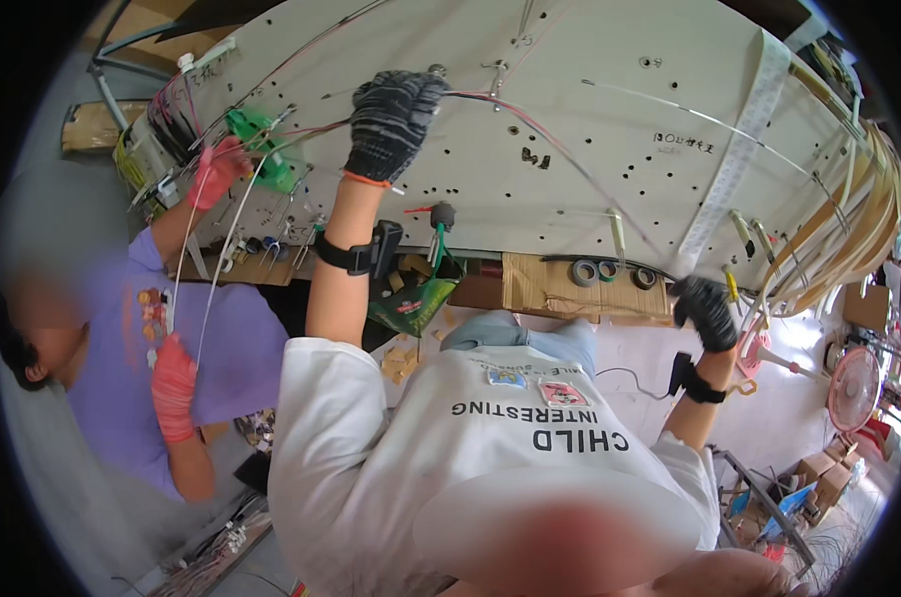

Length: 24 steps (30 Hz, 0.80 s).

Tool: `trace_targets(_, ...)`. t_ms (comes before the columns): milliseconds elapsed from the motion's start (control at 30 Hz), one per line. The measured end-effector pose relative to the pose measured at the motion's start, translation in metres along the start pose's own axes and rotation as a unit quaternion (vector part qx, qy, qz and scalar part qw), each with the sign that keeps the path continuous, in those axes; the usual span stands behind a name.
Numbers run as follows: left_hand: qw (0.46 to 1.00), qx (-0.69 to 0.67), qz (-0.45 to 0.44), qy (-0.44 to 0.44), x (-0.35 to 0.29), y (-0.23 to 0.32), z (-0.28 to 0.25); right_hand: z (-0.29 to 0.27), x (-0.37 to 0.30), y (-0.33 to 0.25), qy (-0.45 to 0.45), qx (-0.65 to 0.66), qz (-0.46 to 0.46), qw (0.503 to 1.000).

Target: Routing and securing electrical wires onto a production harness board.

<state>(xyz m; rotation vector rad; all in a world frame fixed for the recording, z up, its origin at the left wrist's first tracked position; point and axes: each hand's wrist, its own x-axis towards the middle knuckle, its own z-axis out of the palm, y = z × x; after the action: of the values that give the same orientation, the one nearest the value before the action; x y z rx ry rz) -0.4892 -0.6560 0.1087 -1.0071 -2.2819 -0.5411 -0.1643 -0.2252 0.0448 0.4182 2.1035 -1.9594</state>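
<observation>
My left hand, in a dark grey striped knit glove, is closed round a thin bundle of red and dark wires over the pale board. The bundle comes out on both sides of the fist, close to a small metal post. Off to the right, the wires slant down towards my right hand, gloved the same way and held beyond the board's near edge. Its fingers are curled and somewhat blurred; the wire end seems to run into them, but the grip itself is hidden.
A co-worker in purple and pink gloves handles white cables at the left. The pale board has holes and pegs. Tape rolls lie on cardboard below its edge. A green bag hangs there. Tan cables hang right; a fan stands beyond.
</observation>
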Motion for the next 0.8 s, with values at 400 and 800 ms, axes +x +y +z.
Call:
trace_targets(400, 0.997, 0.013, -0.047, -0.058, 0.008, 0.011, -0.009, -0.078, -0.100, 0.045, 0.158, 0.398, -0.228, 0.874)
trace_targets(800, 0.974, 0.200, 0.095, -0.048, 0.008, 0.010, -0.002, -0.146, -0.107, -0.166, 0.376, -0.190, -0.201, 0.885)
